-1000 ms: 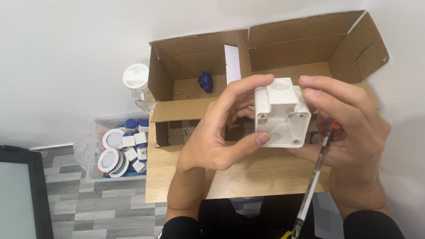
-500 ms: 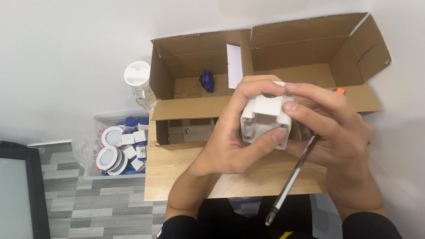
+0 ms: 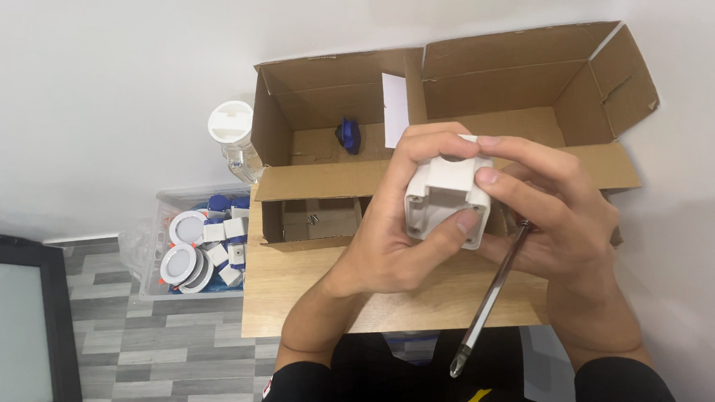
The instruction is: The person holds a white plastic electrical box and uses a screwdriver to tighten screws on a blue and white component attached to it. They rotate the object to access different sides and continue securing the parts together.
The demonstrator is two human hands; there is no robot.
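A white plastic socket box (image 3: pixel 447 198) is held above a small wooden table (image 3: pixel 297 298), gripped from both sides. My left hand (image 3: pixel 392 240) wraps its left side with the thumb across the lower front. My right hand (image 3: pixel 558 215) covers its right side, fingers over the top. The right hand also holds a screwdriver (image 3: pixel 489 300), whose metal shaft slants down to the left with its tip near my lap.
Two open cardboard boxes (image 3: pixel 523 86) stand at the table's back; the left one holds a small blue part (image 3: pixel 347 134). A smaller open box (image 3: pixel 314 219) lies before them. On the floor to the left: a clear bin (image 3: pixel 201 246) of round lights and white parts, a plastic jar (image 3: pixel 233 138), a dark framed panel (image 3: pixel 17 325).
Both hands have turned the white box and drawn it closer together, fingers now covering more of it. The screwdriver swung with the right hand, its tip moving lower left.
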